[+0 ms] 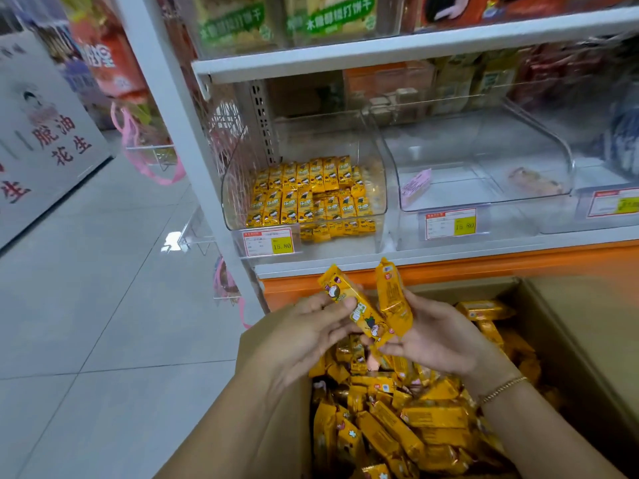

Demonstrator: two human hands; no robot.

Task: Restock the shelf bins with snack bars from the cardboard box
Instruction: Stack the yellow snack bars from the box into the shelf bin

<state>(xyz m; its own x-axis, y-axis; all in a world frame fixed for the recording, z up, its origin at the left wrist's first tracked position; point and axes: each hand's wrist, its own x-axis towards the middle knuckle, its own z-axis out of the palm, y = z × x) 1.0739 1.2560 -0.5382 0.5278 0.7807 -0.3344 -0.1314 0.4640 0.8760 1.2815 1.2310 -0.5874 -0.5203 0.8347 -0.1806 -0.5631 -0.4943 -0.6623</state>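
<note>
An open cardboard box (pixel 567 333) at the bottom right is full of yellow snack bars (pixel 408 420). Above it my left hand (pixel 304 330) holds one yellow bar (pixel 352 305) lying slantwise across its fingers. My right hand (pixel 435 333) grips a second yellow bar (pixel 394 299), held nearly upright beside the first. Both hands are close together over the box. On the shelf above, a clear bin (pixel 242 174) at the left holds rows of the same yellow bars (pixel 311 195). The clear bin (pixel 484 157) to its right holds only a pink slip and one pale packet.
A white shelf post (pixel 173 133) stands left of the bins, with pink bags hanging on it. Price tags (pixel 269 242) hang under the bins. An orange shelf base (pixel 449 267) runs behind the box. Grey tiled floor (pixel 86 305) spreads to the left, with a white display stand (pixel 41 140) beyond.
</note>
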